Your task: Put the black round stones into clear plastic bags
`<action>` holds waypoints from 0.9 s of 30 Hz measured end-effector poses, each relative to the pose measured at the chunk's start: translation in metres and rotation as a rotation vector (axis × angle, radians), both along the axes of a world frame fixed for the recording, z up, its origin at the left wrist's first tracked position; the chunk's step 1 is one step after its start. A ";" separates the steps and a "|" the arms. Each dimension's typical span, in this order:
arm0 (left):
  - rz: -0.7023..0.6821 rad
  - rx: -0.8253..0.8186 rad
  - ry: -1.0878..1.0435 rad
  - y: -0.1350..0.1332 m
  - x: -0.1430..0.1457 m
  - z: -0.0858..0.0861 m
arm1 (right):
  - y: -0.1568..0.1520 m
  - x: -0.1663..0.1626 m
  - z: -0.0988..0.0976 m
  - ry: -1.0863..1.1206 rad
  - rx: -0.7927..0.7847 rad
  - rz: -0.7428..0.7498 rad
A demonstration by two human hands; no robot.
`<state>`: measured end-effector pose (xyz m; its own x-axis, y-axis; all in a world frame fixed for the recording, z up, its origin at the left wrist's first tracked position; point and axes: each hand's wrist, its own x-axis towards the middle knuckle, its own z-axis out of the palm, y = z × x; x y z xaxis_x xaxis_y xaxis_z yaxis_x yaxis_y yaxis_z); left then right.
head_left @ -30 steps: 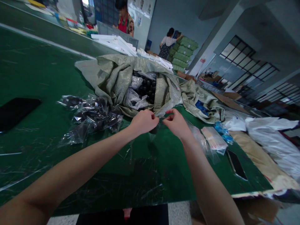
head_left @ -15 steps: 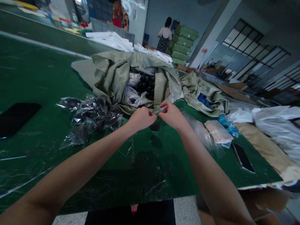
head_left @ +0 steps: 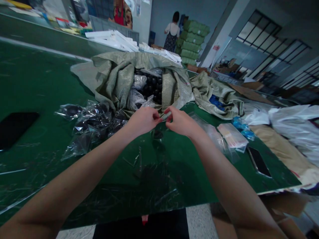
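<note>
My left hand [head_left: 142, 120] and my right hand [head_left: 181, 122] meet over the green table [head_left: 40, 79], fingers pinched on the top of a small clear plastic bag [head_left: 159, 131] with a dark item hanging inside. Just beyond them lies an open grey-green woven sack [head_left: 117, 74] holding several black round parts [head_left: 153, 87] and clear bags. To the left of my left hand lies a pile of filled clear bags [head_left: 92, 121] with dark parts in them.
A black phone [head_left: 15, 127] lies at far left, another phone [head_left: 259, 161] at right next to a stack of small packets [head_left: 233, 135]. White bags [head_left: 294, 127] and cardboard crowd the right edge. A person [head_left: 171, 31] stands by stacked green bundles far back.
My hands came together from slightly apart and now pinch the bag's top between them. The view shifted a little, so everything sits slightly higher and further left.
</note>
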<state>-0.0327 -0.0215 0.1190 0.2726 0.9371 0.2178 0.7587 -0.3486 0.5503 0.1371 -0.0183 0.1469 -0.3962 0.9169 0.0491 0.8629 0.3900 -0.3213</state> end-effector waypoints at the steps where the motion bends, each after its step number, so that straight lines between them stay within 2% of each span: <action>1: 0.020 0.008 0.012 0.000 0.000 0.001 | 0.000 0.001 -0.001 -0.015 -0.018 -0.012; 6: 0.073 0.034 0.101 0.000 -0.005 0.003 | 0.000 0.008 -0.003 -0.045 -0.072 0.004; 9: 0.044 0.064 0.152 0.002 -0.012 0.005 | 0.001 0.012 0.002 0.027 0.006 -0.026; 14: -0.080 0.123 0.121 0.005 -0.016 0.006 | -0.001 0.016 0.002 0.169 0.118 0.028; 20: -0.094 0.206 0.053 0.006 -0.002 -0.008 | -0.007 0.024 -0.006 0.166 0.234 0.030; 24: -0.150 0.122 0.004 0.007 0.001 -0.009 | -0.015 0.034 -0.002 0.166 0.220 0.011; 27: -0.218 -0.019 -0.074 0.006 0.000 -0.003 | -0.015 0.044 -0.001 0.245 0.106 0.023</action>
